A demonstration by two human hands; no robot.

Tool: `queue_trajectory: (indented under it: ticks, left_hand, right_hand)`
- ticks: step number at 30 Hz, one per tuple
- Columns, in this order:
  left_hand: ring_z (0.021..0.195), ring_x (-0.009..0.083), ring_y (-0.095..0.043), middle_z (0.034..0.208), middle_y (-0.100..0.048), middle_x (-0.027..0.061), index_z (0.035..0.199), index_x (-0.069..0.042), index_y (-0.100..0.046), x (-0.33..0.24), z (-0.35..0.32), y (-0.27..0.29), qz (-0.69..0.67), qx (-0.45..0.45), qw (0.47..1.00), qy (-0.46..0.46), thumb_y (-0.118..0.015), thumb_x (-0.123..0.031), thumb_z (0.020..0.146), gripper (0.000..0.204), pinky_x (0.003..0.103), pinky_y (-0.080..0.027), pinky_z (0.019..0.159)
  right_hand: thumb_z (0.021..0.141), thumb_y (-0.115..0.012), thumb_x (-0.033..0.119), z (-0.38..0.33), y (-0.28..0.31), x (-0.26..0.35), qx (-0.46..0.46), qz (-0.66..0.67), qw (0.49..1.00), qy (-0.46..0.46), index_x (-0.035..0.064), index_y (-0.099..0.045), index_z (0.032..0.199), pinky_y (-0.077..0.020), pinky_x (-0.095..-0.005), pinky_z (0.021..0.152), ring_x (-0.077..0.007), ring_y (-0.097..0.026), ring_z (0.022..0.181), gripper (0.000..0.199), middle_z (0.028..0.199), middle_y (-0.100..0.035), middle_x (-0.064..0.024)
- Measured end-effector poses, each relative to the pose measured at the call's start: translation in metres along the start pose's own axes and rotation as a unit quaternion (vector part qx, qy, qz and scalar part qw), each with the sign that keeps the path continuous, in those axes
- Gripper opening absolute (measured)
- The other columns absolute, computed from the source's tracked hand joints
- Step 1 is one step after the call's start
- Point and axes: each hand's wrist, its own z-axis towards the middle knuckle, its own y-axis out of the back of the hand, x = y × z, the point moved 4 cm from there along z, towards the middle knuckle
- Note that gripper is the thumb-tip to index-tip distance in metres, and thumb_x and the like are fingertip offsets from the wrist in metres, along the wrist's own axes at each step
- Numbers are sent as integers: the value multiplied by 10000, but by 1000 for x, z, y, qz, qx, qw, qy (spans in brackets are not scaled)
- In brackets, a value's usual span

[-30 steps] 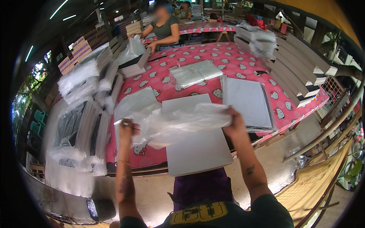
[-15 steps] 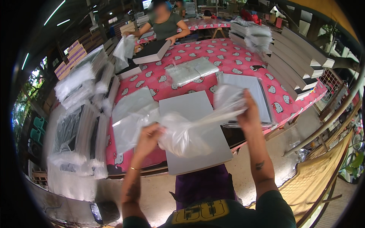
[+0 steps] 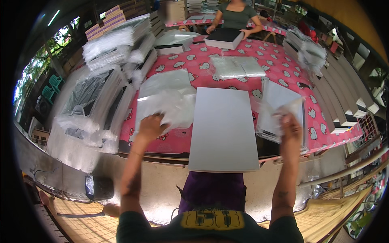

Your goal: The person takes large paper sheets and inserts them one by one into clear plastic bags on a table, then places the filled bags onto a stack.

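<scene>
A tall block with a plain pale grey top (image 3: 224,129) lies flat at the table's near edge, between my hands. To its left, clear plastic bags (image 3: 166,85) are spread on the table. My left hand (image 3: 152,127) is at their near edge, thumb and fingers apart, with blurred plastic just beyond the fingertips. On the right, my right hand (image 3: 291,128) is closed on a crumpled piece of clear plastic (image 3: 293,106). It is over a stack of plastic-wrapped sheets (image 3: 281,97), which my hand partly covers.
Plastic-wrapped stacks (image 3: 87,101) rise at the left, and thick pale blocks (image 3: 338,91) lean along the right. A folded plastic bundle (image 3: 237,67) lies mid-table on the pink patterned cover (image 3: 178,62). Across the table, a person (image 3: 237,18) handles a black-topped block (image 3: 225,37).
The plastic stretched between my hands is off the grey block and bunched in my right hand. My left hand has moved to the bags. The view has shifted; the person's black-topped block is turned.
</scene>
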Motion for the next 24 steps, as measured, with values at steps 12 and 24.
queue_trajectory:
  ticks: [12, 24]
  left_hand:
    - [743, 71, -515, 811, -603, 23, 890, 14, -584, -122, 17, 36, -552, -187, 807, 93, -596, -76, 903, 92, 226, -442, 688]
    - [650, 182, -605, 745, -621, 108, 869, -2, -582, -154, 11, 36, -459, -208, 863, 44, -638, -70, 857, 89, 282, -473, 581]
  right_hand:
    - [871, -617, 52, -48, -89, -20, 89, 363, 923, -93, 3, -585, 1028, -490, -386, 888, -219, -639, 858, 167, 874, -651, -80]
    - [904, -614, 187, -59, -109, -58, 132, 340, 922, -131, 65, -550, 945, -432, -382, 946, -187, -596, 954, 144, 878, -600, -26]
